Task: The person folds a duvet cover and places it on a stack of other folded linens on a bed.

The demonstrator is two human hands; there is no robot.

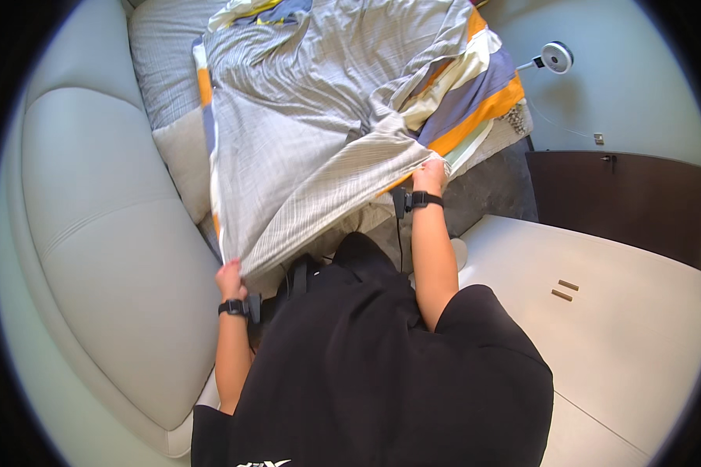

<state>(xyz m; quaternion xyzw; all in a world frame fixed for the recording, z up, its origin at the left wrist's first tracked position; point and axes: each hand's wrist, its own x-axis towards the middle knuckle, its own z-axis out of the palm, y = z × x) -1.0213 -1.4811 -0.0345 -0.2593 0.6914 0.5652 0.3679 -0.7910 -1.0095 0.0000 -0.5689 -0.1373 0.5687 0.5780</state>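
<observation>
Left hand [230,280], left of centre, and right hand [429,176], right of centre, are holding a grey cover [288,132] taut, their fingers clamping its lower edge.

Padded off-white headboard [109,179] on L; pale blue wall [639,109] upper R w/ rnd white fixture [557,57]. Dk brown panel [623,206] below, then white furn. surface [600,335] w/ 2 small brownish bars [561,296].
</observation>
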